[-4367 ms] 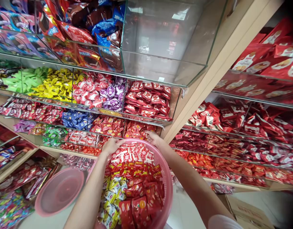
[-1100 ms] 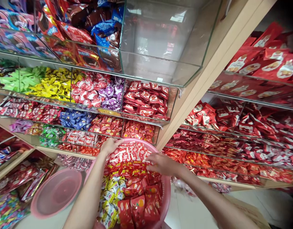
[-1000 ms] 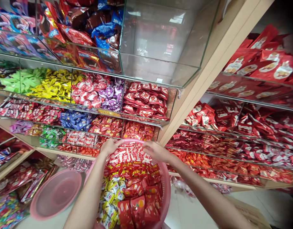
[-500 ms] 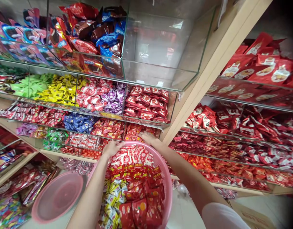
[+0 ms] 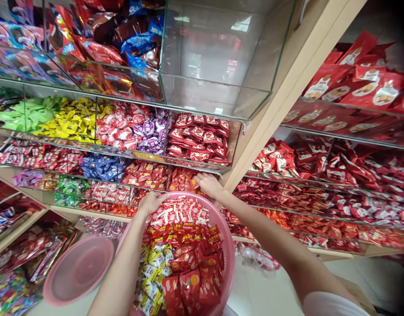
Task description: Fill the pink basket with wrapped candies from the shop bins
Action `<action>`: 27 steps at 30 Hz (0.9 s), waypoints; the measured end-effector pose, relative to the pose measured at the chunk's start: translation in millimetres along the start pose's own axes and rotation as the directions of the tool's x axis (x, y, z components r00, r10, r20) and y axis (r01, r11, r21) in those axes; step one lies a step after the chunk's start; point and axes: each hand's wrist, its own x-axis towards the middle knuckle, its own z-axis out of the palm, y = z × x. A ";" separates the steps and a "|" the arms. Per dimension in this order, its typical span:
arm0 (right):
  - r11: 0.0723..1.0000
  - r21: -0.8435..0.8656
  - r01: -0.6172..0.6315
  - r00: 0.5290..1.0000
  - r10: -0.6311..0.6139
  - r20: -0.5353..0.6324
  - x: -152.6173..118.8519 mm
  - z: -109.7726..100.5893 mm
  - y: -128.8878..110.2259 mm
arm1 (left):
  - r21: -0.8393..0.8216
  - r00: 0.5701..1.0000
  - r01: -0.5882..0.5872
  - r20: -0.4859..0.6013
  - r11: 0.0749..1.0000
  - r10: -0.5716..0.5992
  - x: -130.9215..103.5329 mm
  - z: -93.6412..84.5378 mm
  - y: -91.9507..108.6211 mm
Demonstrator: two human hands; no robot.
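A pink basket [image 5: 229,263] full of wrapped sweets stands low in the middle, with red-and-white, dark red and yellow-and-white packets inside. My left hand [image 5: 150,203] is closed on its far left rim. Beyond the rim, my right hand [image 5: 208,184] reaches into a shelf compartment of red-orange packets [image 5: 184,179]. Its fingers are partly spread at these packets, and nothing shows held in them. Above it sits a compartment of red packets with white-edged labels [image 5: 198,138].
Glass-fronted compartments hold yellow packets [image 5: 77,120], blue packets [image 5: 105,167] and green packets [image 5: 30,115]. A slanting wooden post [image 5: 281,101] divides the shelves at the right. A pink round tub [image 5: 79,270] lies at the lower left.
My right hand has moved up off the basket's far rim to the red-orange packets. The view has shifted slightly, and my left hand has stayed on the rim.
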 end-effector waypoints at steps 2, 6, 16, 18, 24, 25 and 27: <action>1.000 0.005 -0.001 0.998 0.001 -0.064 -19.8 -14.2 -6.6 | 0.003 1.000 -0.012 -0.013 1.000 0.012 0.8 0.8 -0.7; 0.968 0.193 0.159 0.987 -0.156 -0.033 -69.9 -23.1 -17.0 | -0.025 1.000 -0.016 -0.025 1.000 0.015 2.8 3.5 -3.6; 0.843 0.529 0.098 0.882 -0.320 0.346 -133.2 6.8 -22.5 | -0.033 1.000 -0.011 -0.009 0.999 0.010 1.4 3.4 -1.2; 0.836 0.539 0.104 0.871 -0.338 0.356 -137.0 12.1 -23.6 | -0.037 1.000 -0.007 -0.006 0.999 0.007 1.6 3.6 -1.4; 0.797 0.569 0.201 0.879 -0.404 0.254 -140.7 27.9 -28.0 | -0.049 1.000 -0.012 -0.026 0.999 0.011 4.3 5.8 -5.1; 0.804 0.559 0.204 0.882 -0.399 0.251 -140.4 29.1 -29.7 | -0.050 0.999 -0.013 -0.031 0.999 0.011 4.8 6.1 -5.6; 0.826 0.527 0.199 0.888 -0.379 0.259 -140.2 30.3 -34.4 | -0.052 0.999 -0.011 -0.037 0.999 0.009 5.3 6.3 -6.2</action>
